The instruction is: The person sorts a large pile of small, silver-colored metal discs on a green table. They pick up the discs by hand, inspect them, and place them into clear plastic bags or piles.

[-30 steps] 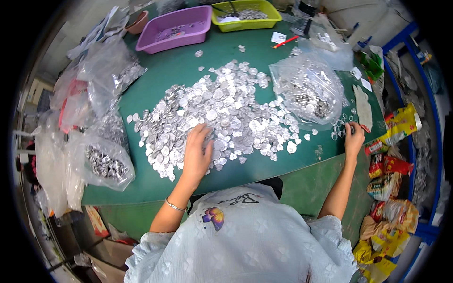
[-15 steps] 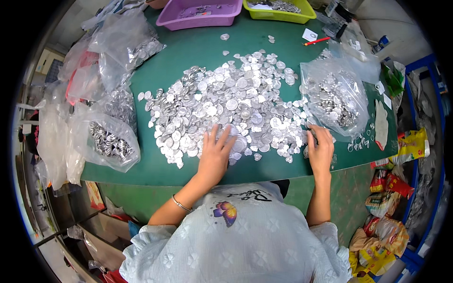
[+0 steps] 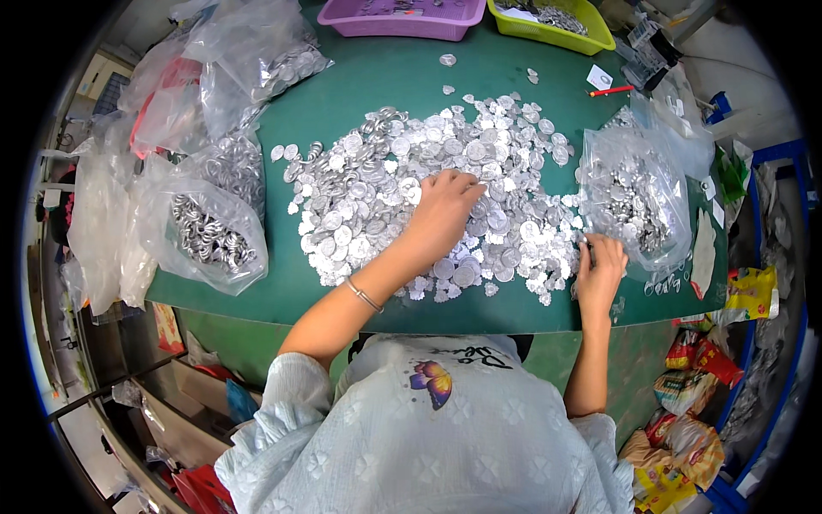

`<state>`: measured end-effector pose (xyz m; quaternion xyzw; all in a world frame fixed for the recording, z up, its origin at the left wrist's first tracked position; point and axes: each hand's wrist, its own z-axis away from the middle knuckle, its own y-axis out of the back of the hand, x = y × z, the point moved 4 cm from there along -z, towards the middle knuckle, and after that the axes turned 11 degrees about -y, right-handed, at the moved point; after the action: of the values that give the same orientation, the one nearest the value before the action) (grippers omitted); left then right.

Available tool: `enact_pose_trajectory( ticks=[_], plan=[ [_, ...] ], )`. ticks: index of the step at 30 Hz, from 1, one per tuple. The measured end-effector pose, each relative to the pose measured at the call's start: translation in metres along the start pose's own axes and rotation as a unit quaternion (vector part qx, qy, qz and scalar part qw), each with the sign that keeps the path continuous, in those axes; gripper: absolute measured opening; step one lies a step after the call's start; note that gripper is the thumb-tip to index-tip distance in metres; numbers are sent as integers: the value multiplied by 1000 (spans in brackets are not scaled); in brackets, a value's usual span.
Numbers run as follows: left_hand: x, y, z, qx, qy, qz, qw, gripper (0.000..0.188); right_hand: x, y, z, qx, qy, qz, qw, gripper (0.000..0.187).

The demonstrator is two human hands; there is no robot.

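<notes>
A wide heap of silver metal charms (image 3: 368, 231), many of them round and coin-like, some with scalloped edges, lies loose on the green table. My left hand (image 3: 445, 210), a bangle on its wrist, rests over the middle of the heap. Its fingers are bent and close together, tips down among the pieces; what they grip, if anything, is hidden. At the heap's right edge my right hand (image 3: 603, 270) has its fingers curled in, thumb near the forefinger. I cannot make out what is between them. Just beyond it sits a clear plastic bag (image 3: 638, 193) of silver pieces.
On the left, an open plastic bag (image 3: 214, 236) holds silver rings, with more bags behind. A purple tray (image 3: 402, 27) and a yellow-green tray (image 3: 552, 34) stand at the far edge. A red pencil (image 3: 611, 90) and a white glove (image 3: 704, 253) lie on the right.
My left hand has moved forward and right, deeper over the heap, and its spread fingers have drawn together. My right hand stays by the heap's right edge. The whole view has shifted slightly.
</notes>
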<state>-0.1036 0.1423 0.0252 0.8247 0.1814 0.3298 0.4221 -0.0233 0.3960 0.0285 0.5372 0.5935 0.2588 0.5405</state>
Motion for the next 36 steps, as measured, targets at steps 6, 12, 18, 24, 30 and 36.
enact_pose_trajectory(
  ticks=[6, 12, 18, 24, 30, 36],
  plan=[
    [-6, 17, 6, 93, 46, 62, 993, 29, -29, 7, -2, 16, 8, -55, 998, 15],
    [-10, 34, 46, 190, 376, 585, 693, 35, -106, -25, -16, -158, 113, -220, 956, 32],
    [-1, 44, 81, 159, 368, 623, 671, 34, -137, -51, -6, -224, 269, -93, 932, 40],
    [-38, 73, 112, 91, 364, 429, 822, 19, -129, -37, -8, -256, 249, -130, 925, 28],
    [-77, 102, 88, 152, 268, 13, 951, 21, -198, -62, -43, -257, 223, -253, 905, 26],
    [-104, 82, 76, 117, 251, -47, 960, 24, -267, -121, -56, -167, 261, -204, 929, 20]
  ],
)
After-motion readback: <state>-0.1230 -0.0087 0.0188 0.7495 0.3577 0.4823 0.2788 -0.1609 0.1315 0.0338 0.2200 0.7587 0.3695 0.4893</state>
